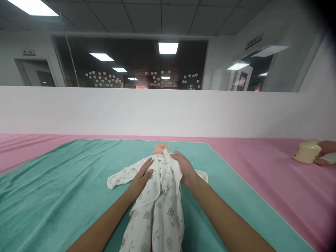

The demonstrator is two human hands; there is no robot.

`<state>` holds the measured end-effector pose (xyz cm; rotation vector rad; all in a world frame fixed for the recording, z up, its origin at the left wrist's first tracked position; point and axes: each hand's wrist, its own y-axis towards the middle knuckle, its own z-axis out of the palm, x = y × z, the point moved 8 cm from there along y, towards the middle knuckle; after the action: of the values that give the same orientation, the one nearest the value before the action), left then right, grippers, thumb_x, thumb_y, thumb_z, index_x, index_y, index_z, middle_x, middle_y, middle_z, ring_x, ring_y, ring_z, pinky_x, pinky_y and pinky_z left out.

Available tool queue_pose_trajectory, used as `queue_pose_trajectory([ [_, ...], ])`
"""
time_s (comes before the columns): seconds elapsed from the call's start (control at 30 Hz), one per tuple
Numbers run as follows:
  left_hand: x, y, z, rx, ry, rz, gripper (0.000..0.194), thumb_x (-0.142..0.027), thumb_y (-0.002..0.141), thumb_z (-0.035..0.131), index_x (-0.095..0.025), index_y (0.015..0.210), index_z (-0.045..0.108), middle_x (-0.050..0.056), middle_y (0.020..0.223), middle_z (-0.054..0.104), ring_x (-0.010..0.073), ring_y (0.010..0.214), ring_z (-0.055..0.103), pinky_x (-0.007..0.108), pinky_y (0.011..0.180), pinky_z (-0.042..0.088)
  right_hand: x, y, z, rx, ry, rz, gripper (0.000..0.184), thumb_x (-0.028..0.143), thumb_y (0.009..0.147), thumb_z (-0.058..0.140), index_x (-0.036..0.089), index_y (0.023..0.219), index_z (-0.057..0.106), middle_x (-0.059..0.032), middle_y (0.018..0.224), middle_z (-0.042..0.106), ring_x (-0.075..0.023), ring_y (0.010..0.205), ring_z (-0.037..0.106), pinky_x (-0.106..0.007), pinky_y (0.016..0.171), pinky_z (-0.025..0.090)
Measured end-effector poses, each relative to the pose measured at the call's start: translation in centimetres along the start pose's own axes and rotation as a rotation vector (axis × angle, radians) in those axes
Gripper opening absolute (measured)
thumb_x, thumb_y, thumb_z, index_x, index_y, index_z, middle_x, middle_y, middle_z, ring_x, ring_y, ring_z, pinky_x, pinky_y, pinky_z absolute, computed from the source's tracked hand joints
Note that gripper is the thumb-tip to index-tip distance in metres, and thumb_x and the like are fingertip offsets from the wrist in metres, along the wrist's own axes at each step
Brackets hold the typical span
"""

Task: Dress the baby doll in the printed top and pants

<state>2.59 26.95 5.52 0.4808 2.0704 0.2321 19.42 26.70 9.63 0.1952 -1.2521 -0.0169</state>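
A baby doll (160, 147) lies on its back with its head away from me. It wears a white baby outfit (157, 210) with small green animal prints, the front flaps overlapping loosely and the sleeves spread to both sides. My left hand (143, 173) rests on the chest at the left front flap, fingers stretched out. With the fingers of my right hand (185, 169), I grip the right front flap (173, 162), lifted so its plain white inner side shows. The right sleeve is partly hidden behind my right wrist.
A teal blanket (70, 182) with some wrinkles lies under the doll, over a pink cover (265, 157). At the far right is a pale yellow rounded object (306, 152), with what looks like another person's hand (327, 147) beside it. A white wall (147, 112) rises behind.
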Motion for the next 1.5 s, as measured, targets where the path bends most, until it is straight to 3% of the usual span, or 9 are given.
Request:
queue_pose_trajectory([
  [0.13, 1.2, 0.2, -1.5, -0.116, 0.014, 0.038, 0.043, -0.042, 0.088, 0.033, -0.022, 0.125, 0.045, 0.004, 0.138, 0.04, 0.0182, 0.127, 0.035, 0.035, 0.107, 0.027, 1.0, -3.7, 7.0, 0.515, -0.628, -0.136, 0.019, 0.043, 0.072, 0.059, 0.024, 0.07, 0.062, 0.0008, 0.094, 0.065, -0.0206, 0.095, 0.056, -0.033, 0.088, 0.038],
  [0.2, 2.1, 0.4, -2.5, -0.182, 0.146, 0.046, 0.04, -0.037, 0.088, 0.034, -0.02, 0.122, 0.047, 0.006, 0.131, 0.047, 0.0194, 0.123, 0.04, 0.037, 0.106, 0.028, 0.6, -4.8, 6.3, 0.606, -0.708, -0.13, 0.024, 0.046, 0.077, 0.054, 0.025, 0.075, 0.065, 0.0002, 0.109, 0.062, -0.0209, 0.103, 0.054, -0.033, 0.09, 0.038],
  [0.3, 3.6, 0.5, -4.4, -0.235, 0.397, 0.012, 0.04, -0.032, 0.085, 0.038, -0.019, 0.122, 0.048, 0.008, 0.127, 0.05, 0.0231, 0.12, 0.041, 0.039, 0.102, 0.03, 0.9, -3.0, -1.7, 0.214, -0.678, -0.183, 0.032, 0.048, 0.083, 0.043, 0.023, 0.092, 0.063, -0.0044, 0.119, 0.057, -0.0202, 0.105, 0.052, -0.033, 0.086, 0.041],
  [0.4, 5.9, 0.0, -7.5, -0.246, 0.546, -0.111, 0.045, -0.038, 0.084, 0.039, -0.017, 0.123, 0.046, 0.01, 0.125, 0.051, 0.0266, 0.115, 0.044, 0.039, 0.095, 0.036, 0.7, -1.4, -11.9, -0.251, -0.988, -0.259, 0.034, 0.049, 0.079, 0.045, 0.022, 0.093, 0.06, -0.0063, 0.108, 0.06, -0.0214, 0.097, 0.053, -0.035, 0.084, 0.04],
  [0.57, 11.3, -2.5, -14.2, -0.266, 0.637, -0.544, 0.053, -0.053, 0.083, 0.026, -0.015, 0.108, 0.053, 0.016, 0.108, 0.06, 0.0329, 0.097, 0.055, 0.042, 0.074, 0.042, -2.0, -0.8, -20.8, -0.398, -1.295, 0.051, 0.038, 0.056, 0.078, 0.039, 0.024, 0.081, 0.059, -0.0031, 0.079, 0.062, -0.0198, 0.067, 0.054, -0.031, 0.059, 0.037],
  [0.83, 10.6, -4.0, -13.9, -0.307, 0.379, -0.647, 0.044, -0.053, 0.074, 0.046, -0.019, 0.101, 0.052, 0.009, 0.087, 0.064, 0.0263, 0.075, 0.061, 0.033, 0.061, 0.044, -3.3, -0.2, -19.9, -0.241, -1.107, 0.017, 0.037, 0.056, 0.075, 0.046, 0.025, 0.088, 0.061, 0.0025, 0.061, 0.052, -0.0162, 0.058, 0.048, -0.026, 0.053, 0.031],
  [1.07, 9.5, -4.5, -14.8, -0.616, -0.169, -0.449, 0.041, -0.034, 0.073, 0.054, -0.018, 0.11, 0.049, 0.005, 0.093, 0.061, 0.0142, 0.071, 0.061, 0.024, 0.06, 0.049, -2.4, 0.0, -23.0, -0.426, -0.83, -0.064, 0.039, 0.053, 0.072, 0.051, 0.02, 0.09, 0.062, -0.002, 0.075, 0.059, -0.0165, 0.063, 0.051, -0.026, 0.055, 0.037],
  [1.27, 11.4, -4.5, -16.9, -0.629, 0.179, -0.543, 0.041, -0.02, 0.069, 0.051, -0.018, 0.111, 0.048, 0.009, 0.106, 0.059, 0.0206, 0.083, 0.061, 0.029, 0.066, 0.05, -2.5, 0.4, -23.9, -0.47, -0.804, -0.062, 0.037, 0.049, 0.073, 0.051, 0.019, 0.09, 0.061, -0.0046, 0.08, 0.061, -0.0181, 0.067, 0.054, -0.029, 0.059, 0.041],
  [1.5, 9.4, -3.8, -15.4, -0.542, 0.52, -0.396, 0.041, -0.017, 0.075, 0.041, -0.015, 0.116, 0.045, 0.013, 0.125, 0.046, 0.0298, 0.117, 0.043, 0.04, 0.092, 0.038, -0.5, -0.7, -22.4, -0.52, -1.085, -0.212, 0.033, 0.044, 0.076, 0.045, 0.02, 0.094, 0.058, -0.0076, 0.103, 0.053, -0.0194, 0.083, 0.054, -0.032, 0.073, 0.042],
])
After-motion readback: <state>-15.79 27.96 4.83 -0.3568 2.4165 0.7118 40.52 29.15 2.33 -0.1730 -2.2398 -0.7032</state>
